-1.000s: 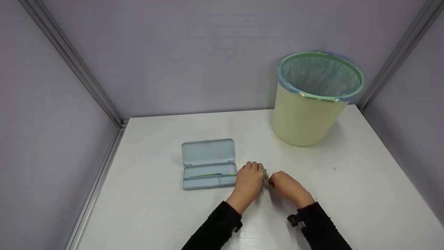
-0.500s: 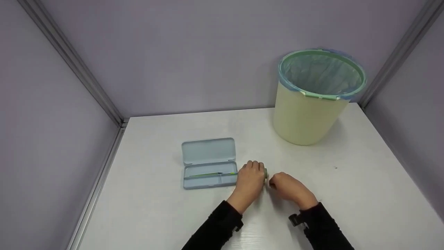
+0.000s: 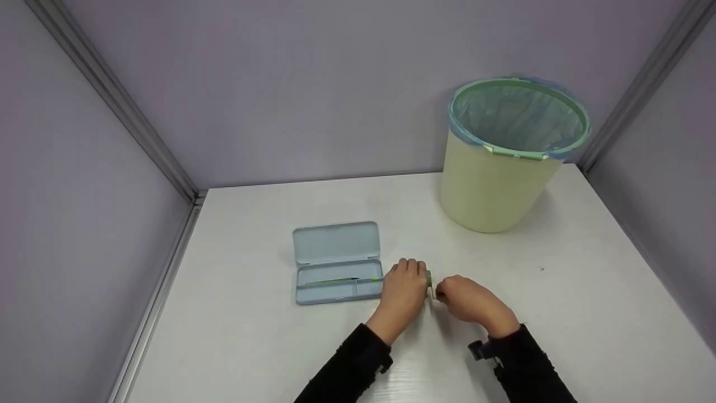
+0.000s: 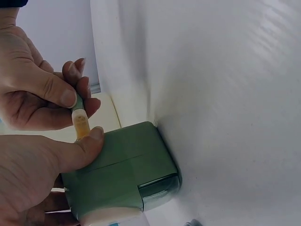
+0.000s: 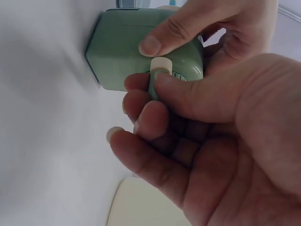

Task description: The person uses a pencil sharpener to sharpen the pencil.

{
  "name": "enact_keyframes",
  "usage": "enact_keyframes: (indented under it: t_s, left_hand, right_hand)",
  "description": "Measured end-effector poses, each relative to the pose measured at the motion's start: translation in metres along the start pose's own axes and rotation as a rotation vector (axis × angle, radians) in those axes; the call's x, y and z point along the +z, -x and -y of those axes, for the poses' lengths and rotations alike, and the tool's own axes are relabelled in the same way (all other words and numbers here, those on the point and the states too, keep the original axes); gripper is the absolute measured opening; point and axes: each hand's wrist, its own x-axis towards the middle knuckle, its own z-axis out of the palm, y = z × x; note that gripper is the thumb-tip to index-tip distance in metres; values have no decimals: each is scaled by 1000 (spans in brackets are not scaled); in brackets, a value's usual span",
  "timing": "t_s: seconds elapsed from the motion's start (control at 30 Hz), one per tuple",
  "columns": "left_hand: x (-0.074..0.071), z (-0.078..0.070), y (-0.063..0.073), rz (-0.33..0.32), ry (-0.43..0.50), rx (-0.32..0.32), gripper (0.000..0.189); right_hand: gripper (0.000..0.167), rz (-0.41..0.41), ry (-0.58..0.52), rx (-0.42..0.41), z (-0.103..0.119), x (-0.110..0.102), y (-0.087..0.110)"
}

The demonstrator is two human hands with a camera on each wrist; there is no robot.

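A green crank pencil sharpener (image 4: 122, 160) stands on the white table, mostly hidden in the head view behind my left hand (image 3: 404, 291). The left hand grips its body, thumb laid along one face and fingers round the far side. Just right of it, my right hand (image 3: 472, 305) pinches the small green knob of the crank handle (image 5: 161, 65) between thumb and curled fingers. The crank's cream arm shows beside the sharpener in both wrist views. Left of the hands lies an open light-blue pencil case (image 3: 335, 243), with a slim green-yellow pencil (image 3: 330, 281) inside.
A cream trash bin (image 3: 492, 190) with a green rim and a bluish bag stands at the back right of the table (image 3: 240, 336). Pale panels (image 3: 313, 84) enclose the table at the back and both sides.
My right hand has shifted slightly to the right at the crank, and the crank's angle looks changed. My left hand stays on the sharpener. The pencil case has not moved.
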Motion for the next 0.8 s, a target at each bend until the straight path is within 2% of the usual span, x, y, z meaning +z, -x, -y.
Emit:
enact_keyframes:
  t_s: [0.13, 0.3, 0.57, 0.8]
  left_hand:
    - [2, -1, 0, -23, 2, -5, 44]
    - [3, -1, 0, -8, -20, 3, 48]
    - [1, 1, 0, -15, -25, 15, 34]
    - [2, -2, 1, -46, -51, 25, 21]
  right_hand:
    - [17, -4, -4, -3, 0, -7, -2]
    - [20, -12, -6, -15, 0, -13, -5]
    - [17, -9, 6, -5, -2, -11, -6]
    - [15, -23, -65, -15, -7, -17, -7]
